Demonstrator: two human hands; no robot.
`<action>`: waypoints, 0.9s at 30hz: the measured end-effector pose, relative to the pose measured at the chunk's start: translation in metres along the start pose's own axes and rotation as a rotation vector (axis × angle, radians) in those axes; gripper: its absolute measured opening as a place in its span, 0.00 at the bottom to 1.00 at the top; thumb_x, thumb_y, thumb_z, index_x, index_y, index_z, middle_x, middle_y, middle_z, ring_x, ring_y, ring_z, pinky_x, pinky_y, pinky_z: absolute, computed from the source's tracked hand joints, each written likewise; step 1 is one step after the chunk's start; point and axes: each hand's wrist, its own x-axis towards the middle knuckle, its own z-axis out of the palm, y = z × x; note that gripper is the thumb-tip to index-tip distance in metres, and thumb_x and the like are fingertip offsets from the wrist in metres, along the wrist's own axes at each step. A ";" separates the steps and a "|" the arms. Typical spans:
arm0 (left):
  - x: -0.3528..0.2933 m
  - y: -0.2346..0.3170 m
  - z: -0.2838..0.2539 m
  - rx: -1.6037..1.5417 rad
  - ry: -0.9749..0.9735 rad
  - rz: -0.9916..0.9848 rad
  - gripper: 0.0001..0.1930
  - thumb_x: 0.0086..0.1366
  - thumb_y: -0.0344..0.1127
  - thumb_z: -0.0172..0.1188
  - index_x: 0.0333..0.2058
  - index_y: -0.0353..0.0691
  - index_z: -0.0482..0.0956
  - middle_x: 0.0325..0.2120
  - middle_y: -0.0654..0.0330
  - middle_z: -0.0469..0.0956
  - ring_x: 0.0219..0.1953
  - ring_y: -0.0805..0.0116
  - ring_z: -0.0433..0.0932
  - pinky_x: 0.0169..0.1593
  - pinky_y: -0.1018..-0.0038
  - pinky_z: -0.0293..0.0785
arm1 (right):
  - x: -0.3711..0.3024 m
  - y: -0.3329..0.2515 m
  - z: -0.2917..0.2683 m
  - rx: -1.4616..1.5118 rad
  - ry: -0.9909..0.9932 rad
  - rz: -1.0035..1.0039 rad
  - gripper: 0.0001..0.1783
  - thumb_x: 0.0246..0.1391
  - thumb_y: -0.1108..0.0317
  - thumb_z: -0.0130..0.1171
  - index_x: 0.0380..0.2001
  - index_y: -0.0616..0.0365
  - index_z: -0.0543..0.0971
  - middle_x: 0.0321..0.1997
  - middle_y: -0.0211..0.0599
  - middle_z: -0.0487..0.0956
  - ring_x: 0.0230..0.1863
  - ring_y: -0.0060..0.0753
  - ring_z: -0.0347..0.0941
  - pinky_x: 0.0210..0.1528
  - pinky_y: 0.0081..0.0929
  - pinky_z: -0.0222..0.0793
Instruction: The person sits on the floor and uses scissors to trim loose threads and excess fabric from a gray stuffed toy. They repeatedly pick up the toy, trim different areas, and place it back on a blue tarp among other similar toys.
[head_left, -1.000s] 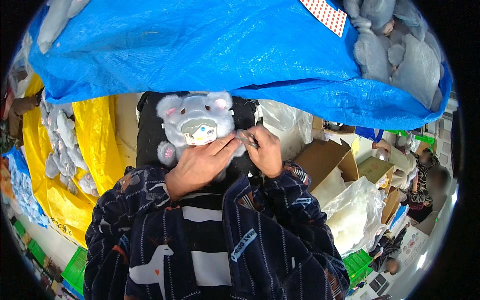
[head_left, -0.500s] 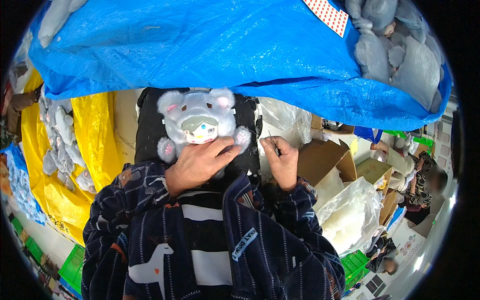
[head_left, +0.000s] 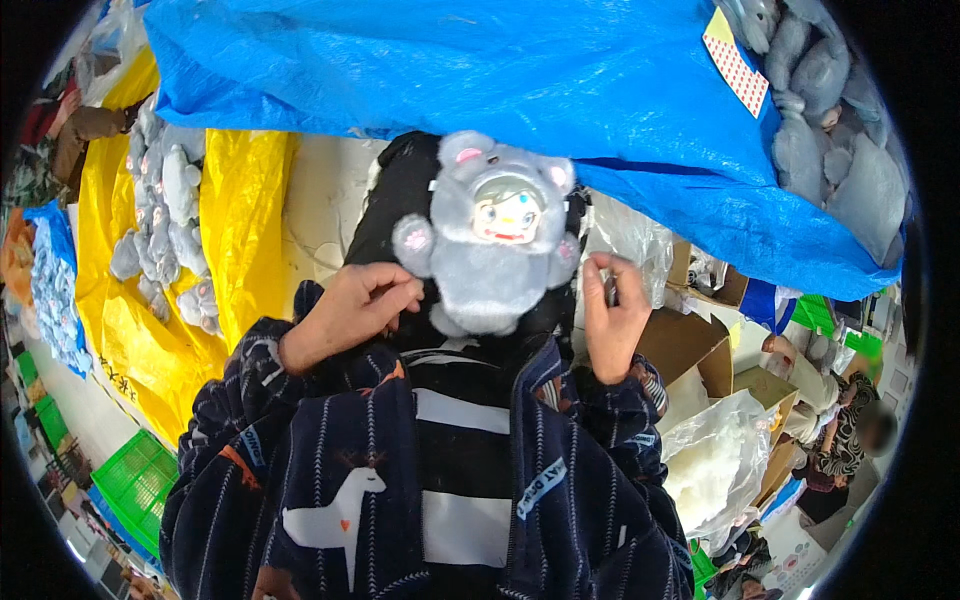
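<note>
Head view: the toy (head_left: 492, 275), a grey plush bear with pink inner ears and a doll-like face set in its front, lies face up on the black cloth (head_left: 388, 205) over my lap, near the middle of what I see, its head tipped toward one o'clock. My left hand (head_left: 350, 312) is at the toy's eight o'clock, just beside its paw; those fingers are curled inward with the thumb close to them, and I cannot tell whether the tips meet or pinch anything. At four o'clock, apart from the toy, my right hand (head_left: 616, 318) is raised with its fingers clamped on a small dark tool (head_left: 611, 291), most of which my grip hides. A blue sheet (head_left: 430, 70) spreads across twelve o'clock, and toward two o'clock it carries a red-dotted card (head_left: 737, 70) beside a pile of grey plush (head_left: 822, 75). Toward nine o'clock, more plush pieces (head_left: 180, 180) lie on a yellow sheet (head_left: 248, 205), and further out at eight o'clock is a green crate (head_left: 135, 480). Clear film (head_left: 630, 240) lies at three o'clock, past the toy's other paw. Toward four o'clock, beyond my right hand, I have an open cardboard box (head_left: 690, 345), with a clear bag (head_left: 715, 465) of white stuffing just below it; farther out the same way is a co-worker (head_left: 850, 425) in a patterned top.
</note>
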 end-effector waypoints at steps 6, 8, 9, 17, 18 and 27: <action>-0.006 -0.030 0.024 -0.181 -0.137 -0.029 0.18 0.64 0.34 0.52 0.52 0.38 0.65 0.30 0.62 0.75 0.23 0.78 0.74 0.23 0.82 0.71 | -0.023 -0.039 0.029 0.015 -0.434 -0.336 0.15 0.40 0.76 0.60 0.36 0.57 0.76 0.33 0.40 0.75 0.31 0.41 0.76 0.31 0.32 0.72; 0.009 -0.024 0.032 -0.359 -0.239 -0.095 0.21 0.63 0.34 0.52 0.54 0.39 0.62 0.31 0.63 0.74 0.25 0.78 0.73 0.22 0.82 0.70 | -0.021 -0.041 0.038 0.019 -0.432 -0.281 0.14 0.43 0.72 0.61 0.37 0.59 0.75 0.34 0.41 0.75 0.32 0.43 0.75 0.31 0.31 0.71; 0.018 -0.028 0.035 -0.358 -0.268 -0.098 0.22 0.62 0.33 0.54 0.53 0.38 0.59 0.34 0.64 0.71 0.28 0.77 0.73 0.23 0.82 0.70 | -0.020 -0.039 0.042 0.024 -0.416 -0.261 0.14 0.44 0.71 0.61 0.37 0.60 0.75 0.33 0.41 0.75 0.32 0.43 0.75 0.31 0.30 0.71; 0.003 -0.026 0.051 -0.389 -0.035 0.363 0.23 0.55 0.25 0.59 0.49 0.36 0.64 0.40 0.62 0.71 0.42 0.77 0.71 0.43 0.78 0.69 | -0.018 -0.073 0.042 -0.090 -0.337 -0.260 0.13 0.42 0.67 0.62 0.32 0.62 0.74 0.31 0.48 0.75 0.29 0.51 0.73 0.30 0.34 0.69; 0.000 -0.025 0.049 -0.375 -0.018 0.372 0.21 0.55 0.26 0.60 0.47 0.35 0.65 0.37 0.61 0.72 0.39 0.77 0.72 0.41 0.78 0.70 | -0.018 -0.075 0.044 -0.130 -0.340 -0.266 0.13 0.42 0.68 0.61 0.31 0.63 0.74 0.31 0.49 0.75 0.29 0.52 0.72 0.30 0.35 0.69; 0.006 -0.034 0.024 -0.379 0.051 0.340 0.08 0.58 0.25 0.55 0.38 0.34 0.71 0.30 0.64 0.75 0.33 0.81 0.72 0.36 0.82 0.69 | -0.021 -0.053 0.064 0.343 -0.517 0.094 0.06 0.43 0.73 0.57 0.22 0.66 0.73 0.15 0.21 0.66 0.22 0.09 0.58 0.22 0.15 0.57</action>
